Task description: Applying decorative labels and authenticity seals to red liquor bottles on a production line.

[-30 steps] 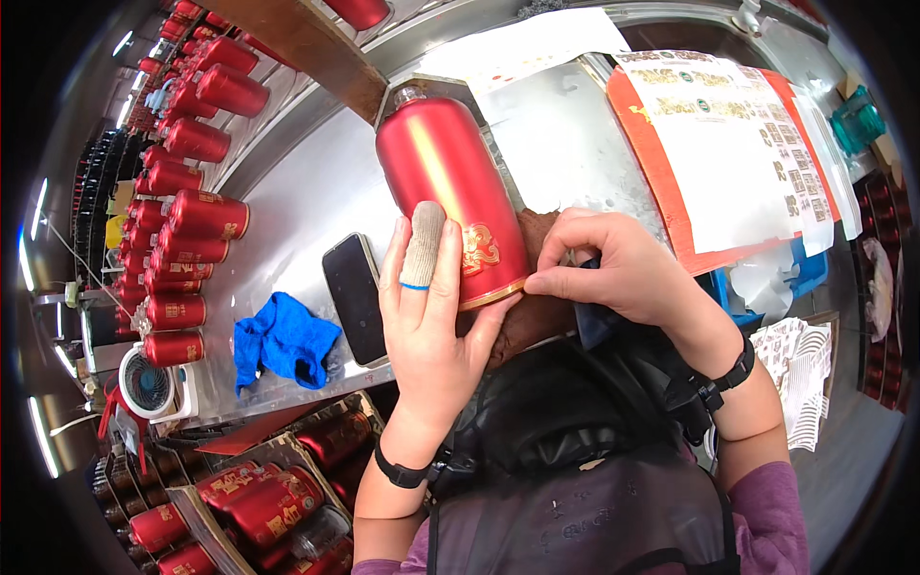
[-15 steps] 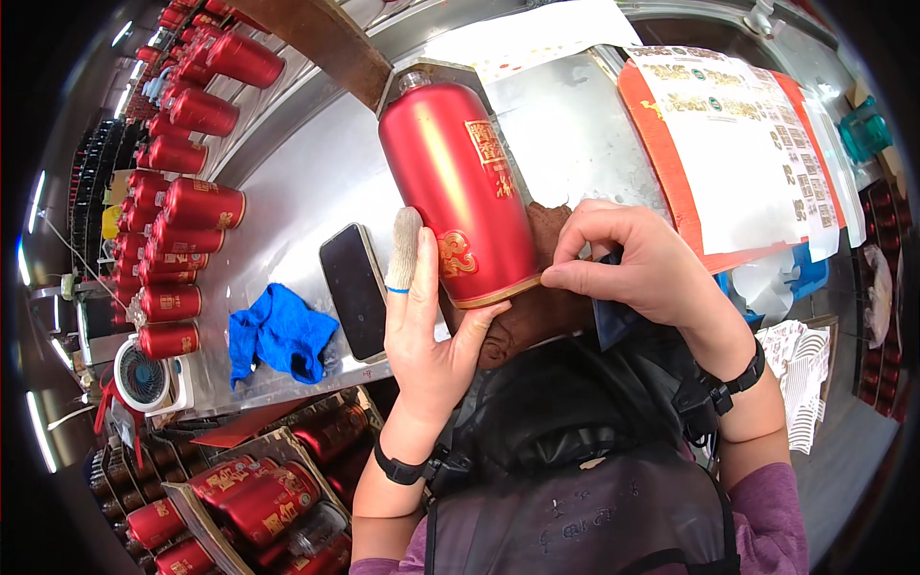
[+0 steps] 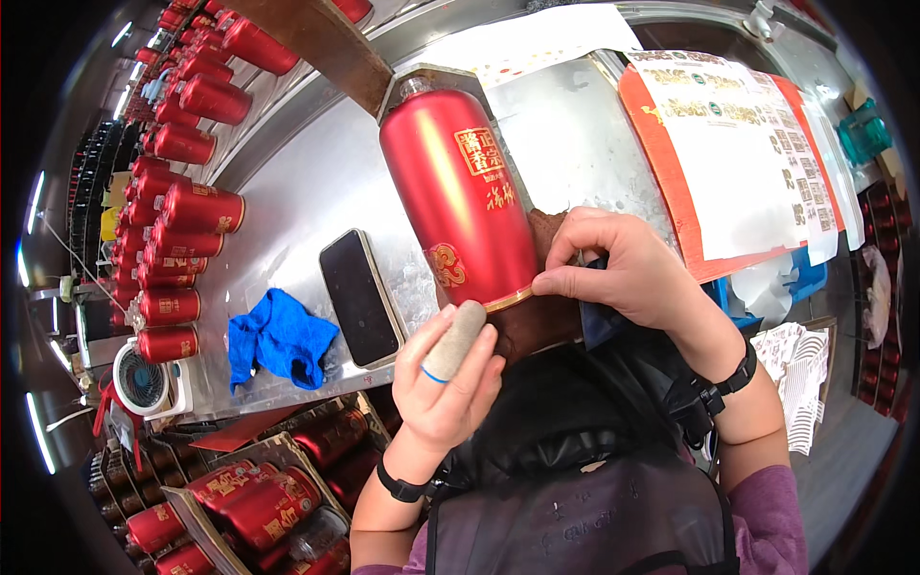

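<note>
A red bottle with gold decoration and a clear neck lies on its side in a brown metal cradle. A thin gold strip runs along its base edge up to my right hand, whose thumb and index finger pinch at its end. My left hand is at the base, fingers loosely bent and apart from the thumb, with nothing seen in it. One of its fingers wears a grey finger cot with a blue rim, its tip close to the base edge; whether it touches is unclear.
A phone and a crumpled blue cloth lie left on the metal table. Printed gold sticker sheets rest on an orange-red sheet at right. Many red bottles stand far left; more fill a crate below. A small fan is beside them.
The bottle has turned, bringing more of its gold label into view. My left hand has come off its side, down to the base, and its fingers have bent. My right hand keeps pinching, slightly further left.
</note>
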### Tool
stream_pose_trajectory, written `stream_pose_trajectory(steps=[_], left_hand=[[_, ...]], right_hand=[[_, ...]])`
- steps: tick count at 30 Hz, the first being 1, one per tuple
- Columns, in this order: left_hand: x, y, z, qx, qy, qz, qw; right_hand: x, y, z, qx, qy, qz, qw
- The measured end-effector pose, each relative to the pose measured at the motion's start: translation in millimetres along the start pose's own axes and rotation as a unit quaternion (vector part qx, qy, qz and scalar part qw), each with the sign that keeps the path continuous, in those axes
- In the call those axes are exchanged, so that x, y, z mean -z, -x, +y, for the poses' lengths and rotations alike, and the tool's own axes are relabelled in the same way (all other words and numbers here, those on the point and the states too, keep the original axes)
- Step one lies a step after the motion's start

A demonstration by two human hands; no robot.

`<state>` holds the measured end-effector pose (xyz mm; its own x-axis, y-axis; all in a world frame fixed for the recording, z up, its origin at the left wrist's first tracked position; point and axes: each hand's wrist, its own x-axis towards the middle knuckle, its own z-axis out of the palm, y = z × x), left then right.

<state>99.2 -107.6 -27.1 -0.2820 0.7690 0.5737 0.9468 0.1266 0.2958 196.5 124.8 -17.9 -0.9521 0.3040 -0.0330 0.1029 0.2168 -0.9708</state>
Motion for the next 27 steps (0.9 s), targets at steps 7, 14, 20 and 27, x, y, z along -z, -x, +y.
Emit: stream_pose_trajectory(steps=[7, 14, 20, 27], left_hand=[[-14.8, -24.9, 5.7, -0.111, -0.08, 0.0, 0.991], [1.9, -10.8, 1.6, -0.104, -0.083, -0.031, 0.991], [-7.3, -25.8, 9.2, -0.105, -0.072, -0.035, 0.991], [-12.0, -52.4, 11.0, 0.059, -0.103, -0.019, 0.993]], right_hand=[[-0.5, 0.7, 3.5, 0.028, 0.027, -0.002, 0.999], [-4.1, -0.4, 11.4, 0.063, 0.01, 0.009, 0.998], [-1.3, 1.4, 6.0, 0.032, 0.021, 0.001, 0.999], [1.1, 4.2, 1.8, 0.014, -0.006, -0.009, 1.0]])
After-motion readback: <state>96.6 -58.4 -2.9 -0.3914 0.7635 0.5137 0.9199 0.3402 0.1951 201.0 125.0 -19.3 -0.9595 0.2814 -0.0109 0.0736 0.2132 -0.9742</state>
